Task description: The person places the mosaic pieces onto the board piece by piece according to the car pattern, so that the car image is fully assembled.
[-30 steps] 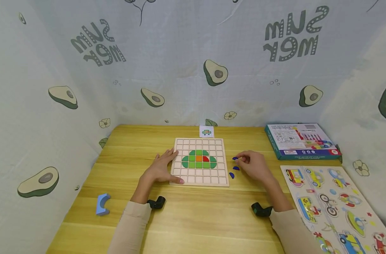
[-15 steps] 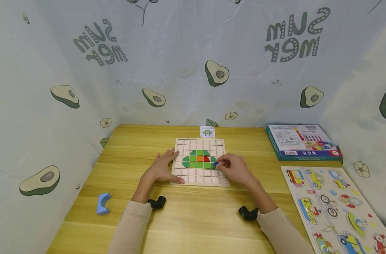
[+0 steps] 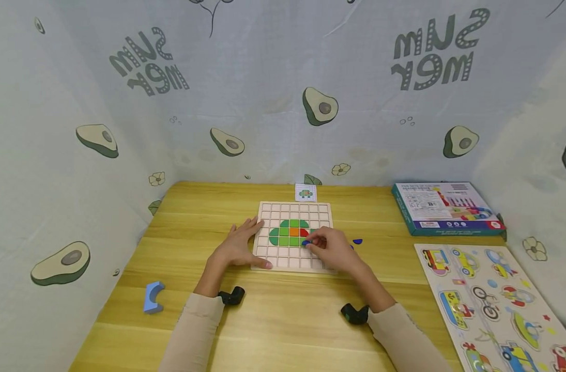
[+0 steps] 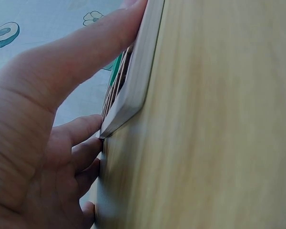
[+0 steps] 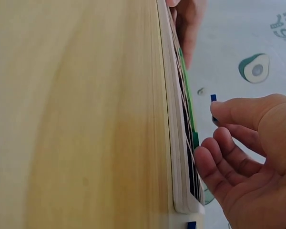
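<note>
My right hand (image 3: 331, 249) pinches a small blue half-circle piece (image 3: 306, 242) between thumb and fingers, close over the wooden grid board (image 3: 296, 264). In the right wrist view, the blue piece (image 5: 213, 98) stands up between the fingertips, and the other fingers curl near the board's edge. Green, orange and red tiles (image 3: 284, 241) form a rounded shape mid-board; its right end is partly behind my right hand. My left hand (image 3: 235, 249) is spread at the board's left side, thumb on the near corner, as the left wrist view shows along the board's rim (image 4: 143, 81).
Right of the board lies another blue half-circle (image 3: 357, 241), with one more partly hidden by the hand. A small pattern card (image 3: 306, 192) sits behind the board. Farther right are a boxed set (image 3: 445, 206) and a vehicle puzzle board (image 3: 496, 299). A blue arch block (image 3: 153, 297) lies left.
My right hand has picked a blue half-circle off the table and carried it left over the board, below the red tile. The left hand has stayed at the board's left side.
</note>
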Available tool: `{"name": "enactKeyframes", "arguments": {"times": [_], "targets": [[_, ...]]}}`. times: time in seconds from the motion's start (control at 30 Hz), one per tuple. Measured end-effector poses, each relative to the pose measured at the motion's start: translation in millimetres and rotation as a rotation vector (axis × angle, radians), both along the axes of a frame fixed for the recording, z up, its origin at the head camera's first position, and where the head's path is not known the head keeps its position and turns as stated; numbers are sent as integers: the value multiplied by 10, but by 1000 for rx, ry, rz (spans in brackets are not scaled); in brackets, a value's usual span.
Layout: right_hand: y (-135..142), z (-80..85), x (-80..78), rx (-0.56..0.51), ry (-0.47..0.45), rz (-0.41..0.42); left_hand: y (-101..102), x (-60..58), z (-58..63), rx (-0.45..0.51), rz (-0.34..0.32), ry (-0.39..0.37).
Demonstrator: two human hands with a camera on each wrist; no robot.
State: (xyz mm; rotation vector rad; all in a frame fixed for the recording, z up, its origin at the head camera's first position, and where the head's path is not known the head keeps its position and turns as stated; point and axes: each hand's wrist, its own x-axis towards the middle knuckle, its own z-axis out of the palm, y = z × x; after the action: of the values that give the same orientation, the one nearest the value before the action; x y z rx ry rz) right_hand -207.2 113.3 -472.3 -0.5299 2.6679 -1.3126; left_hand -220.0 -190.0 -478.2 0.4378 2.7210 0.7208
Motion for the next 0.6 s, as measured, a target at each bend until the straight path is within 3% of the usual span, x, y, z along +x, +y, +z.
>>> {"name": "enactKeyframes", "arguments": {"times": [0.23,0.6], "targets": [[-103,15,3,-4,17,12,4,-5,5,-3,2,2],[-326,-9,-8,-11,23,96,2,-11,-8,-15,5,6]]}}
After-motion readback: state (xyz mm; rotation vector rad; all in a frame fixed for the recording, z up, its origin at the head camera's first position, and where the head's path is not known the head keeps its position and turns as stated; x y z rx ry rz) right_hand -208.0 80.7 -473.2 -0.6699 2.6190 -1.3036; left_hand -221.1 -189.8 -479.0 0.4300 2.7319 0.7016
